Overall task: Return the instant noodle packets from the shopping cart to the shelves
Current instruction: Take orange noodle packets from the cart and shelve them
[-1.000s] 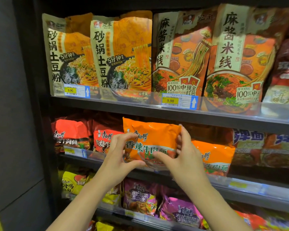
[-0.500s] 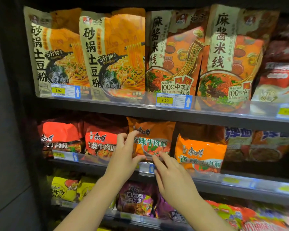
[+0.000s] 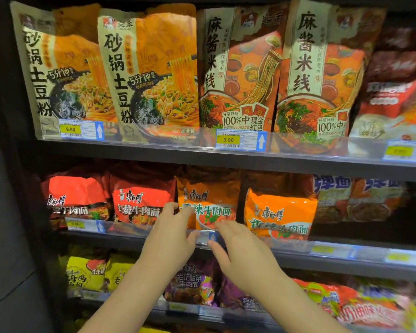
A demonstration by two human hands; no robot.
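Note:
An orange instant noodle packet (image 3: pixel 208 200) stands on the middle shelf (image 3: pixel 298 247), set back between a red packet (image 3: pixel 139 203) and another orange packet (image 3: pixel 280 212). My left hand (image 3: pixel 171 239) is just in front of its lower left corner, fingertips touching or nearly touching the packet, fingers apart. My right hand (image 3: pixel 240 248) hovers in front of the shelf rail below the packet, fingers spread, holding nothing. The shopping cart is out of view.
The top shelf (image 3: pixel 202 152) holds tall noodle bags with 9.90 price tags. Yellow, purple and orange-red packets fill the lower shelf (image 3: pixel 197 308). A dark upright panel (image 3: pixel 12 188) bounds the shelves at the left.
Both hands held the orange packet in front of the shelf a second ago. It now rests back on the middle shelf and both hands have let go and drawn slightly away.

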